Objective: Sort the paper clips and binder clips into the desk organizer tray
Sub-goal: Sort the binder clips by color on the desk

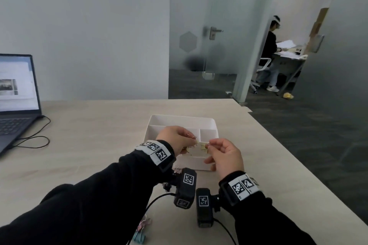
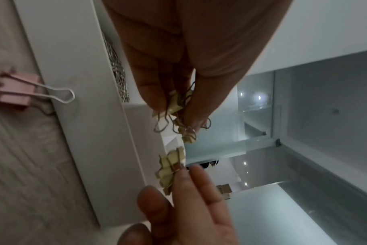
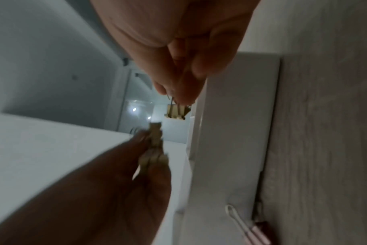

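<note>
At centre frame in the head view, our left hand (image 1: 177, 137) and right hand (image 1: 223, 155) each pinch a bunch of yellow binder clips (image 2: 171, 167), fingers curled tight on the wire handles, above the white organizer tray (image 1: 182, 120). The bunches nearly touch. Silver paper clips (image 2: 117, 69) already fill one compartment, upper left of the left wrist view. A pink binder clip (image 2: 17, 92) waits outside the tray wall. To finish well, we should lower both bunches into one free compartment before letting go.

No legible text, brand or nos. anywhere. Laptop screen (image 1: 17, 83): doc too blurred to read. Wrist bands (image 1: 157, 150): black/white square code markers only.
</note>
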Available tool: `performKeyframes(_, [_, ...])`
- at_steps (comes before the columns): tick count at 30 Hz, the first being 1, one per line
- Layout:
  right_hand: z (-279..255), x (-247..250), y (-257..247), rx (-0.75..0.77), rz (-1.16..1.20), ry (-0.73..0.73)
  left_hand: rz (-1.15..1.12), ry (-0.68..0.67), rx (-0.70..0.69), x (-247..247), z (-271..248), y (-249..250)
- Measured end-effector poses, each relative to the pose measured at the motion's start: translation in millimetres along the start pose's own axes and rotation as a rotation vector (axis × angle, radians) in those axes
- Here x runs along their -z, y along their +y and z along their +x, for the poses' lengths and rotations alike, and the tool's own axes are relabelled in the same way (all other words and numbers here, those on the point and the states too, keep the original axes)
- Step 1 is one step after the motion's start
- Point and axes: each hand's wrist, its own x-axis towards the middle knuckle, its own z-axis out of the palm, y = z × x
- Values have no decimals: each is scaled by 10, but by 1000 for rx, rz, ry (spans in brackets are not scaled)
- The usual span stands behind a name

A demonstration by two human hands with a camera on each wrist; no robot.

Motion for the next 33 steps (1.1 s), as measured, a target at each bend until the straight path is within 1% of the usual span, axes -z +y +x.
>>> performKeyframes(2, [23, -13, 40, 37, -89, 15, 90, 4, -32, -115, 70, 18])
performKeyframes(4, [35, -16, 77, 57, -129, 23, 176, -1, -58, -212, 137, 30])
performKeyframes(7, [34, 24, 114, 36, -163, 22, 316, -3, -86, -299, 181, 18])
performKeyframes(9, [27, 69, 132, 21, -164, 22, 387, -8, -103, -318, 175, -10])
performKeyframes(12, [-26, 108, 132, 16, -120, 18, 429, -60, -148, -286, 78, -24])
performKeyframes(14, [-99, 111, 136, 24, -93, 33, 405, -74, -163, -203, -20, -12])
performKeyframes(18, [-295, 63, 171, -5, -80, 10, 207, 6, -159, 132, -317, -98])
performKeyframes(20, [-378, 13, 209, 11, -98, -1, 52, 32, -114, 359, -507, -227])
performKeyframes(22, [-440, -55, 236, 45, -116, -6, -108, 67, -38, 599, -706, -389])
performKeyframes(23, [-465, -100, 250, 38, -119, -26, -158, 94, -4, 719, -799, -482])
performKeyframes(24, [-493, -158, 257, 16, -127, -58, -185, 124, 27, 831, -885, -576])
performKeyframes(26, [-545, -296, 273, -36, -196, -177, -192, 178, 85, 1023, -1036, -751])
performKeyframes(27, [-562, -371, 281, -32, -247, -240, -185, 196, 116, 1095, -1103, -822])
performKeyframes(30, [-574, -540, 278, 52, -410, -391, -161, 206, 183, 1215, -1265, -950])
performKeyframes(33, [-585, -587, 193, 89, -576, -448, -150, 203, 204, 1228, -1360, -1002])
